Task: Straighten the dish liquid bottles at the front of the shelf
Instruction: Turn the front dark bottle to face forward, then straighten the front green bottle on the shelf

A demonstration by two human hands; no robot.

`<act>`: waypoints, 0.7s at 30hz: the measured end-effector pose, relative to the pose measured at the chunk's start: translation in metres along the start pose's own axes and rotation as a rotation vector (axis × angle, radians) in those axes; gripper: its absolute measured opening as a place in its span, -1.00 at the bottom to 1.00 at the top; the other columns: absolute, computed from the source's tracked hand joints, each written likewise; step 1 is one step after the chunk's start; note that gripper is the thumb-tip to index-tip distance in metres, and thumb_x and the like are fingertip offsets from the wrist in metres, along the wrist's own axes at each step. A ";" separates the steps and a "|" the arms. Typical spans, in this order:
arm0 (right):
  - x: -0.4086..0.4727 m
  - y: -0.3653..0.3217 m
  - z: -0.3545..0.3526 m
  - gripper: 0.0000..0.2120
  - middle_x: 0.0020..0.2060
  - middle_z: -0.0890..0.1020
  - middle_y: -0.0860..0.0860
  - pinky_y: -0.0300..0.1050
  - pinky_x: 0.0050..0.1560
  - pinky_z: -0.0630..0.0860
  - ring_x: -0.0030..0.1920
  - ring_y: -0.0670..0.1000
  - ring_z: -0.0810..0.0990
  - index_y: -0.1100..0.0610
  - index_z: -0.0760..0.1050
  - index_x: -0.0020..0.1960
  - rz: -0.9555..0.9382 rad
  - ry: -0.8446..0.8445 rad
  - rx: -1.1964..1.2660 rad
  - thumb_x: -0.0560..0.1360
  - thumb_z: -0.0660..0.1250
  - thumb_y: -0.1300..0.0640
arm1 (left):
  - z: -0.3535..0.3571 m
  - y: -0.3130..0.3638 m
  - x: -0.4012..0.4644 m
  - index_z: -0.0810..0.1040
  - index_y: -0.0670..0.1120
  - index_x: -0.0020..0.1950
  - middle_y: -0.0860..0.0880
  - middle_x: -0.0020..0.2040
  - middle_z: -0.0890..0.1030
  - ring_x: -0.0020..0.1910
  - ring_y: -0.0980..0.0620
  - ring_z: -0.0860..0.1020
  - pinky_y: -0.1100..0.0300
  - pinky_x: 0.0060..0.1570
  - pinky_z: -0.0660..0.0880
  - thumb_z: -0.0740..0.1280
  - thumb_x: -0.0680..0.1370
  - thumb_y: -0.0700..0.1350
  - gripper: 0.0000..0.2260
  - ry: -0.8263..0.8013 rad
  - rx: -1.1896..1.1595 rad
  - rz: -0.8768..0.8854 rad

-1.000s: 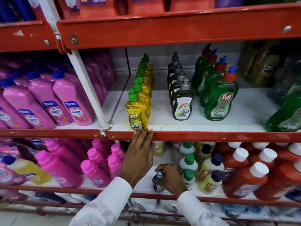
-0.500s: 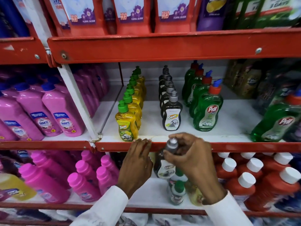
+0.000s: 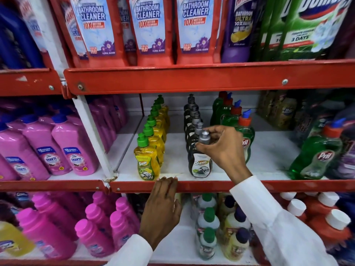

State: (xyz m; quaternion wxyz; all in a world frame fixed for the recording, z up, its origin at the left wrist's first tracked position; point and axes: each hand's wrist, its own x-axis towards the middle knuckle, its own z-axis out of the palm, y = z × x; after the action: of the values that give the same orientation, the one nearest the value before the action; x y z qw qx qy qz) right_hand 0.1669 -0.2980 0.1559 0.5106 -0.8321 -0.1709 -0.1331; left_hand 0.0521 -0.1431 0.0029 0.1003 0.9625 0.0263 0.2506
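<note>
Pink Shakti bottles [image 3: 73, 146] left bay; red bathroom cleaner pouches [image 3: 149, 29] above; white-capped red bottles [image 3: 332, 225] lower right

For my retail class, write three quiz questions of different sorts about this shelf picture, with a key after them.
1. True or false: the right hand grips the dark grey-capped Super dish liquid bottle by its cap.
2. Multiple choice: the left hand rests its fingertips on
A. the yellow green-capped Super bottle
B. the red metal shelf edge
C. a pink bottle
3. Fill in: right of the dark bottles stands a row of green bottles labelled ____.

Key
1. True; the fingers pinch the grey cap, with the bottle at the front of its row.
2. B
3. Pril
</note>
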 end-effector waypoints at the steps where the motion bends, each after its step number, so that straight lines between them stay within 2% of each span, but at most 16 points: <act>1: 0.002 0.002 0.003 -0.58 -0.15 0.76 -0.03 -0.12 -0.09 0.69 -0.23 -0.16 0.70 0.09 0.67 0.02 0.009 -0.011 -0.007 0.18 0.64 0.16 | 0.000 0.000 0.000 0.40 -0.14 0.43 -0.12 0.30 0.53 0.35 -0.11 0.43 0.03 0.44 0.26 0.31 0.49 -0.06 -0.49 0.000 0.004 0.000; 3: 0.003 0.006 0.007 -0.59 -0.13 0.76 -0.03 -0.24 -0.11 0.66 -0.23 -0.18 0.68 0.09 0.67 0.02 0.010 -0.021 -0.014 0.19 0.64 0.17 | 0.002 0.000 -0.002 0.40 -0.15 0.42 -0.13 0.30 0.53 0.35 -0.12 0.42 0.00 0.43 0.26 0.34 0.47 -0.07 -0.48 0.005 0.012 0.000; 6: 0.005 0.006 0.011 -0.61 -0.16 0.73 -0.06 -0.53 -0.23 0.50 -0.28 -0.29 0.60 0.11 0.66 0.05 -0.029 -0.023 -0.024 0.23 0.62 0.19 | 0.006 0.002 -0.003 0.35 -0.16 0.44 -0.16 0.34 0.50 0.38 -0.17 0.41 -0.05 0.47 0.20 0.36 0.46 -0.07 -0.44 0.009 0.008 -0.002; 7: 0.006 0.006 0.012 -0.61 -0.16 0.73 -0.05 -0.53 -0.21 0.51 -0.29 -0.29 0.59 0.11 0.66 0.05 -0.045 -0.027 -0.026 0.25 0.61 0.19 | 0.007 0.002 -0.003 0.34 -0.16 0.45 -0.16 0.34 0.49 0.39 -0.18 0.41 -0.06 0.47 0.18 0.37 0.46 -0.07 -0.42 0.011 0.004 -0.006; 10: 0.010 0.008 0.014 -0.60 -0.10 0.76 0.00 -0.21 -0.04 0.66 -0.23 -0.14 0.68 0.10 0.64 0.10 -0.069 -0.051 -0.038 0.27 0.60 0.17 | 0.010 0.005 -0.003 0.33 -0.16 0.46 -0.17 0.36 0.49 0.41 -0.18 0.38 -0.10 0.47 0.19 0.41 0.44 -0.10 -0.39 0.025 -0.007 -0.002; 11: 0.010 0.010 0.013 -0.58 -0.08 0.76 0.02 -0.23 -0.04 0.65 -0.22 -0.14 0.68 0.10 0.63 0.12 -0.073 -0.065 -0.040 0.28 0.60 0.17 | 0.012 0.007 -0.003 0.33 -0.17 0.46 -0.18 0.36 0.49 0.41 -0.18 0.38 -0.11 0.47 0.20 0.41 0.43 -0.10 -0.38 0.030 -0.007 0.010; 13: 0.008 0.014 0.011 -0.54 -0.04 0.75 0.02 -0.50 -0.15 0.55 -0.27 -0.27 0.61 0.11 0.61 0.18 -0.088 -0.084 -0.033 0.30 0.59 0.19 | 0.016 0.011 -0.003 0.33 -0.16 0.46 -0.19 0.37 0.49 0.41 -0.19 0.39 -0.14 0.47 0.24 0.40 0.43 -0.10 -0.38 0.028 -0.006 0.034; 15: 0.003 0.019 0.004 -0.50 0.01 0.73 0.03 -0.63 -0.21 0.45 -0.29 -0.36 0.52 0.13 0.58 0.24 -0.087 -0.075 -0.012 0.32 0.58 0.21 | 0.020 0.020 0.000 0.33 -0.15 0.46 -0.19 0.38 0.48 0.42 -0.19 0.37 -0.16 0.45 0.30 0.39 0.44 -0.07 -0.39 0.018 -0.005 0.058; 18: -0.011 0.033 -0.010 -0.49 0.07 0.70 -0.01 -0.58 -0.12 0.46 -0.21 -0.34 0.52 0.10 0.56 0.26 -0.064 -0.049 -0.009 0.34 0.58 0.15 | 0.027 0.037 0.004 0.35 -0.16 0.45 -0.19 0.37 0.48 0.42 -0.18 0.35 -0.19 0.43 0.33 0.39 0.43 -0.05 -0.39 -0.004 0.012 0.090; 21: -0.036 0.063 -0.030 -0.60 -0.01 0.71 -0.04 -0.41 -0.12 0.58 -0.17 -0.19 0.61 0.02 0.61 0.18 -0.061 0.087 -0.037 0.36 0.56 0.09 | 0.036 0.054 0.010 0.35 -0.17 0.46 -0.19 0.38 0.47 0.42 -0.20 0.39 -0.18 0.42 0.35 0.38 0.46 -0.06 -0.41 -0.025 -0.010 0.114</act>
State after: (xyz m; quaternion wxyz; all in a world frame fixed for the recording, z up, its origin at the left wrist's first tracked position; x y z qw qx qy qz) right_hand 0.1589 -0.3563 0.1042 0.4978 -0.8292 -0.1710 -0.1878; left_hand 0.0778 -0.2010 -0.0118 0.0909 0.9651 -0.0308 0.2438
